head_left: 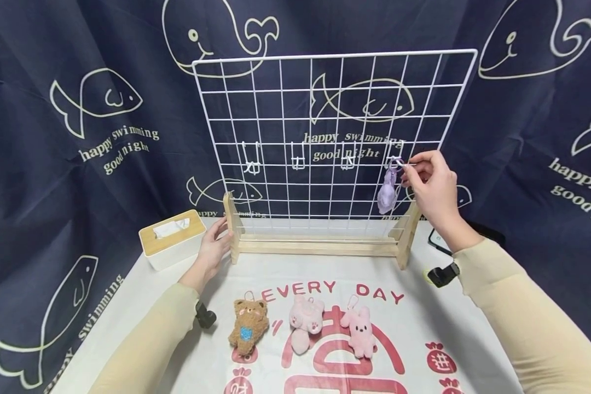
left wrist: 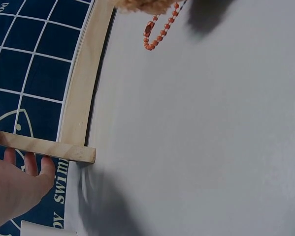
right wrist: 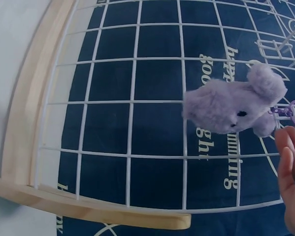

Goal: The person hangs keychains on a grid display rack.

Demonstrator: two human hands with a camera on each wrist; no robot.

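A white wire grid rack stands upright in a wooden stand. My right hand is at the rightmost white hook, pinching the ring of a purple plush keychain. In the right wrist view the purple plush hangs in front of the grid, its ring partly cut off by the frame edge. At the stand's left end, my left hand holds the wooden upright, thumb on one side and fingers on the other.
On the table lie a brown bear plush, a pink plush with a pale tail and a pink rabbit plush. Three more hooks, including the left one, hang on the grid. A tissue box stands left, a phone right.
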